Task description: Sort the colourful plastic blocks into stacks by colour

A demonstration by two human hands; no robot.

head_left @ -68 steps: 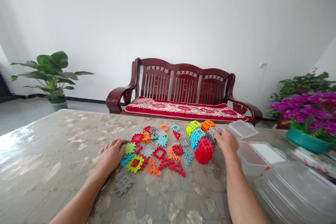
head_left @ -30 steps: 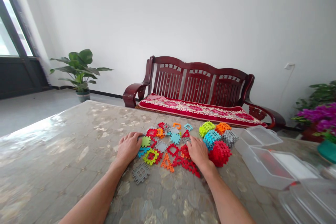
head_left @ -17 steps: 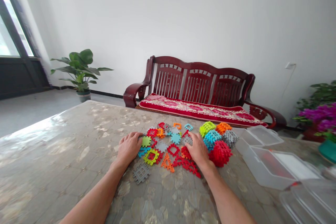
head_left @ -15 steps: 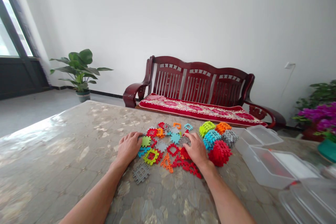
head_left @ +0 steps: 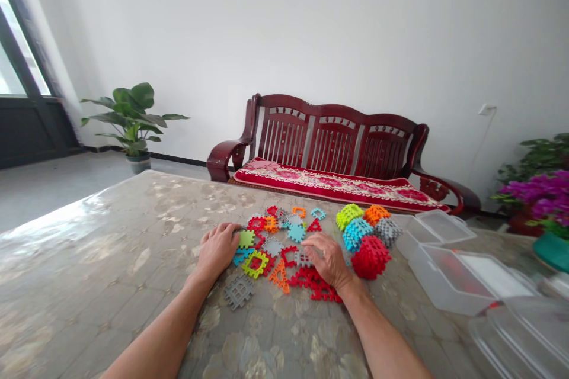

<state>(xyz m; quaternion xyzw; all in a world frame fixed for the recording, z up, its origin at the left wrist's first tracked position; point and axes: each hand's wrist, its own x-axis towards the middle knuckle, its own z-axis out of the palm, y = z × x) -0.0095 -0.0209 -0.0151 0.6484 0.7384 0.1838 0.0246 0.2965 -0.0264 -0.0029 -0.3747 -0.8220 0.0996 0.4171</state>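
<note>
Two bare hands lie on a marble-patterned table [head_left: 111, 260] in the head view, both at the edge of a scatter of flat, toothed plastic pieces [head_left: 284, 237]. The left hand [head_left: 217, 251] rests palm down at the left side of the scatter, its fingers curled, the tips touching a lime green square piece [head_left: 246, 239]. Whether it pinches that piece or only leans on it cannot be told. The right hand [head_left: 328, 259] lies low over the right part of the scatter, fingers stretched forward and slack, with the tips on a small grey square piece [head_left: 303, 259]. It clasps nothing. The grey piece lies flat on the table among red frames.

Just below the left hand's fingers lies a larger grey grid piece [head_left: 239, 291], apart from the rest. Between the hands are a lime green frame [head_left: 255, 265] and an orange triangle [head_left: 281, 275]. Red triangles [head_left: 320, 291] sit under the right wrist.

Right of the right hand stand five built cubes, touching one another: red cube [head_left: 370, 256], blue cube [head_left: 357, 233], green cube [head_left: 349, 215], orange cube [head_left: 376, 214] and grey cube [head_left: 387, 230]. Further right are clear plastic boxes [head_left: 448, 284]. Behind the table stands a dark red wooden bench [head_left: 338, 142], with a potted plant [head_left: 131, 115] to the left.
</note>
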